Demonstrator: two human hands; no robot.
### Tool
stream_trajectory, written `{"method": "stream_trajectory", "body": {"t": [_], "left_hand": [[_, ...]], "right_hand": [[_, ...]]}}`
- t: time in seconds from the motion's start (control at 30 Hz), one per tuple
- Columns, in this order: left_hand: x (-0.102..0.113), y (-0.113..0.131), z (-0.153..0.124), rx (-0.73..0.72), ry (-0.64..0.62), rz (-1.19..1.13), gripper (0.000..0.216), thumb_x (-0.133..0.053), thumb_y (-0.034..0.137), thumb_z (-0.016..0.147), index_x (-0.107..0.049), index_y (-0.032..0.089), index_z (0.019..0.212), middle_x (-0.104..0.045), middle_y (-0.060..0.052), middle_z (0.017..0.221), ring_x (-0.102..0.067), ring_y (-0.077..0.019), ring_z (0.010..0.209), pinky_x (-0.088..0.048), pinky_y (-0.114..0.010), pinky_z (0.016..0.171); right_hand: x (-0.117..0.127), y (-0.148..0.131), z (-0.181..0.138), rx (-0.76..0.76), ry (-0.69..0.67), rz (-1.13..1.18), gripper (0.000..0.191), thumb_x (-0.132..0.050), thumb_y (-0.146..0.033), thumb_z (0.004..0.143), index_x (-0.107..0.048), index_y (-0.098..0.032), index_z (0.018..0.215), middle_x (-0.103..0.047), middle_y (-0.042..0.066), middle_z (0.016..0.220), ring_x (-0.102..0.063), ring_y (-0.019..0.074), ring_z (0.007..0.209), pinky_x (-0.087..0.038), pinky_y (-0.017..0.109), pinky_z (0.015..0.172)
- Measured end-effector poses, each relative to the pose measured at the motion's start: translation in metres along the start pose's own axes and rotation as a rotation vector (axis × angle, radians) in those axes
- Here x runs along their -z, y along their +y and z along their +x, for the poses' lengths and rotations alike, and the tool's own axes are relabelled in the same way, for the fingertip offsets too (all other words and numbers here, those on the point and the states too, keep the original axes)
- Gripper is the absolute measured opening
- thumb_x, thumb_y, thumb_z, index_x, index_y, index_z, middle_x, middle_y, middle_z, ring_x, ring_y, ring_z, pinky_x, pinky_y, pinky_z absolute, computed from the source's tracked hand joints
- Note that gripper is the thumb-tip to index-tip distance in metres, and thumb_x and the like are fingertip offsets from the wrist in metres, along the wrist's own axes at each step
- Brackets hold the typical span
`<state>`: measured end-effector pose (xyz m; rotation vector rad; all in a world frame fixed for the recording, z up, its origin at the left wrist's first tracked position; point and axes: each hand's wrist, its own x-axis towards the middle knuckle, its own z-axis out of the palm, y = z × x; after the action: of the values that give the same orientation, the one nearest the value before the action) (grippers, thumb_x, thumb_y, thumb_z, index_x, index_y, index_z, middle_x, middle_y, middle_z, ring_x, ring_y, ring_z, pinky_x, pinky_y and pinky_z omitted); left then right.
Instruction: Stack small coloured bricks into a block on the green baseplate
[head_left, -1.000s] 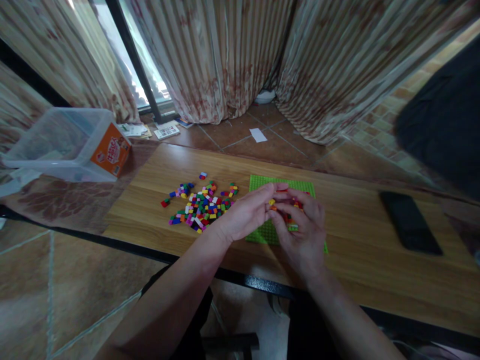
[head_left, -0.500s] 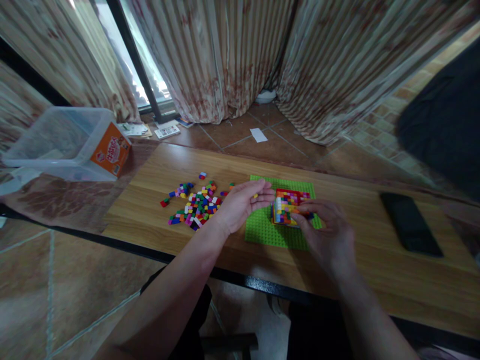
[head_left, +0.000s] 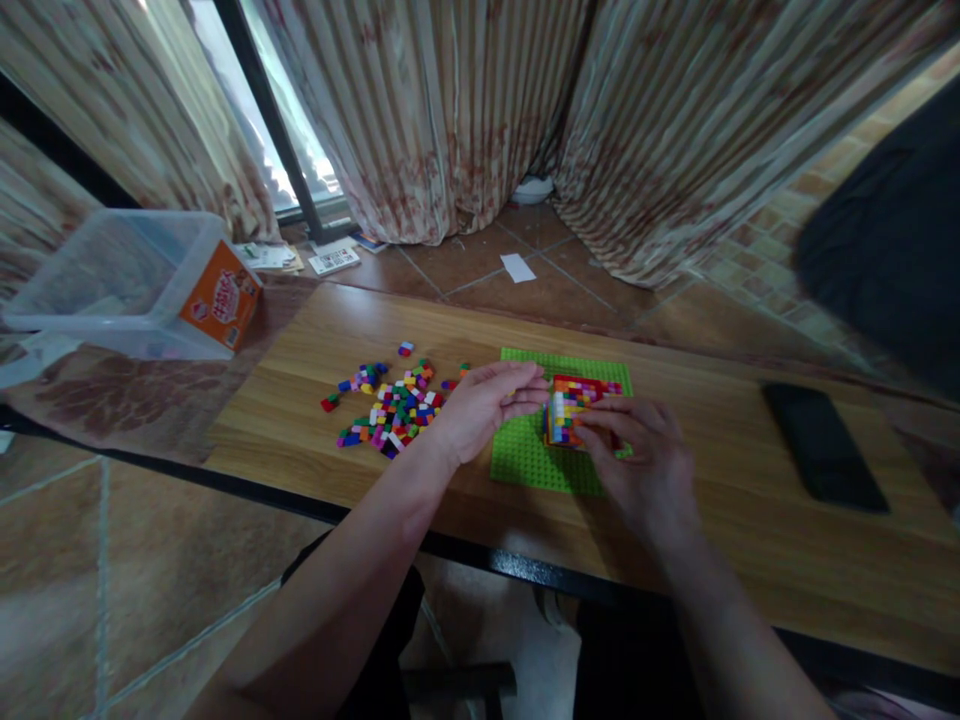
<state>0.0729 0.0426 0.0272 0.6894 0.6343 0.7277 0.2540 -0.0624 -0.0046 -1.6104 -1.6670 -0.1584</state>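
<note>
On the green studded baseplate (head_left: 525, 465) stands a low block build (head_left: 564, 405) of many small coloured toy bricks with a red back edge. My right hand (head_left: 649, 460) reaches over its right side, thumb and fingers pinched together at its top. Whatever lies between those fingertips is hidden. My left hand (head_left: 495, 400) hovers over the baseplate's left part, just beside the build, palm turned up and fingers stretched out. I see no brick in its palm. Left of this hand lies a loose pile of coloured bricks (head_left: 405, 405).
A dark phone (head_left: 825, 447) lies on the wooden table (head_left: 720, 490) at the right. Beyond the table's left end is a clear plastic box (head_left: 112, 280) with an orange label. Papers (head_left: 334, 260) lie on the floor near the curtains (head_left: 420, 120).
My right hand has shifted a little left across the build. A yellow brick seen earlier in my left palm no longer shows; the left hand has hardly moved.
</note>
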Motion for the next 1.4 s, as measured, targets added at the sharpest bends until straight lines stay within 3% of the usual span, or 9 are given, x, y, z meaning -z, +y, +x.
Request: {"method": "stream_trajectory", "body": {"t": [0.27, 0.63, 1.4], "left_hand": [[0.003, -0.002, 0.001, -0.015, -0.016, 0.018, 0.016, -0.074, 0.027, 0.089, -0.076, 0.011, 0.089, -0.076, -0.007, 0.085, -0.070, -0.0113, 0.076, -0.053, -0.026, 0.082], [0.001, -0.001, 0.001, -0.006, -0.004, 0.020, 0.015, -0.073, 0.026, 0.090, -0.075, 0.010, 0.090, -0.075, -0.006, 0.085, -0.070, -0.0108, 0.077, -0.053, -0.026, 0.083], [0.001, -0.004, 0.001, 0.011, -0.007, 0.026, 0.016, -0.073, 0.026, 0.089, -0.076, 0.010, 0.091, -0.076, -0.008, 0.086, -0.070, -0.0122, 0.078, -0.053, -0.027, 0.084]], "right_hand": [[-0.002, -0.002, 0.001, -0.004, -0.006, 0.035, 0.007, -0.072, -0.028, 0.089, -0.077, -0.026, 0.093, -0.076, 0.005, 0.103, -0.067, 0.0254, 0.100, -0.052, 0.047, 0.092], [0.001, -0.006, 0.006, -0.228, 0.025, 0.115, 0.011, -0.072, -0.034, 0.089, -0.077, -0.024, 0.089, -0.076, 0.007, 0.102, -0.067, 0.0260, 0.102, -0.051, 0.047, 0.094], [-0.008, -0.007, 0.008, -0.255, 0.030, 0.105, 0.015, -0.073, -0.035, 0.085, -0.075, -0.025, 0.074, -0.072, 0.006, 0.096, -0.062, 0.0266, 0.098, -0.047, 0.048, 0.088]]}}
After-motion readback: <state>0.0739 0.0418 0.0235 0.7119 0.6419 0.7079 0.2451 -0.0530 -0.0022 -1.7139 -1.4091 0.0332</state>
